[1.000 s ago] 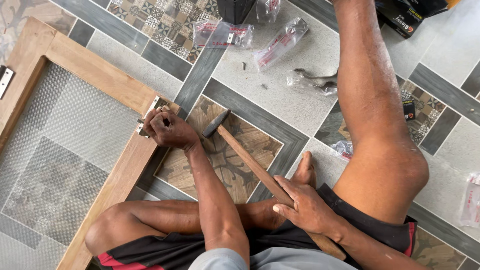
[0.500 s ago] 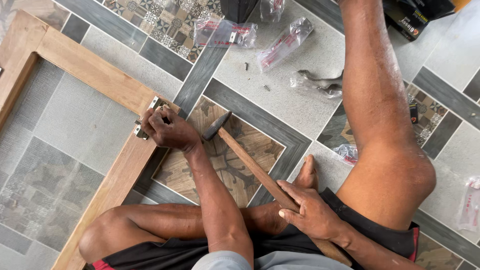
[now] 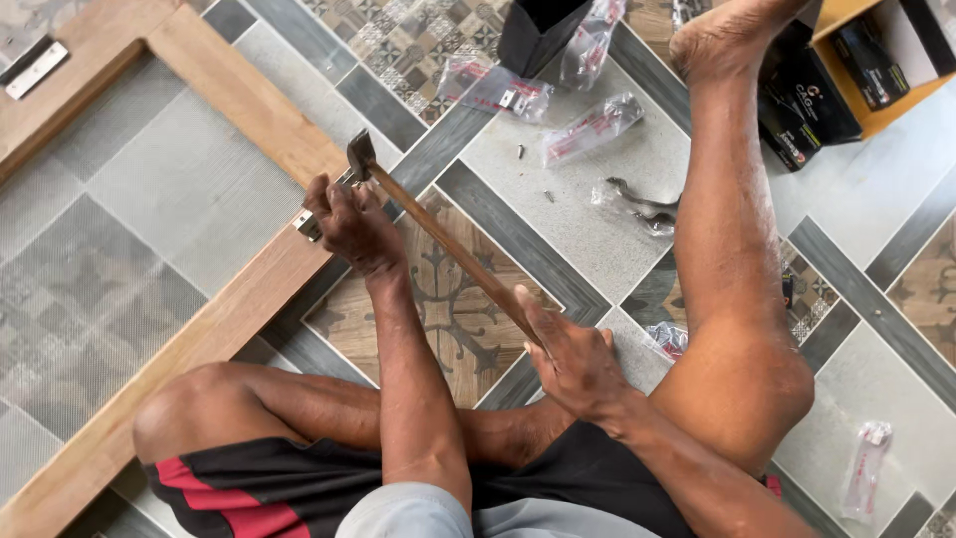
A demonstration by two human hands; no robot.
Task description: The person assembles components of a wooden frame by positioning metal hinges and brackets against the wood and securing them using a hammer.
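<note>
**me:** Floor first, since it's the biggest thing: grey and brown patterned floor tiles (image 3: 558, 199), and I'm sat right on them, one leg folded, the other stretched out, so I can lean over the work. On the tiles lies the pale wooden door frame with grey mesh panels (image 3: 239, 309), flat so it can't tip while I'm knocking at it.

**other:** What's each hand doing?

**me:** Right hand (image 3: 578, 364) is wrapped shut around the lower end of the long brown wooden hammer handle (image 3: 448, 244), low down for more swing. The dark steel hammer head (image 3: 359, 154) is up near the frame rail, just above my other hand. Left hand (image 3: 349, 224) has its fingers pinched together on a small silvery metal hinge fitting (image 3: 309, 225) at the frame's edge, holding it square against the wood. Can't tell whether there's a nail under my fingertips, they cover it.

**other:** And the bits scattered around?

**me:** A black box (image 3: 543, 35) and an open yellow wooden case of dark cartons (image 3: 876, 60) at the top, out of the swing path. Clear plastic hardware packets with red print (image 3: 593, 128) near my outstretched leg, within reach. Another flat silver hinge plate (image 3: 35, 70) sits on the frame's far corner. Smallest: a couple of loose dark screws (image 3: 520, 152) on the grey tile.
</note>
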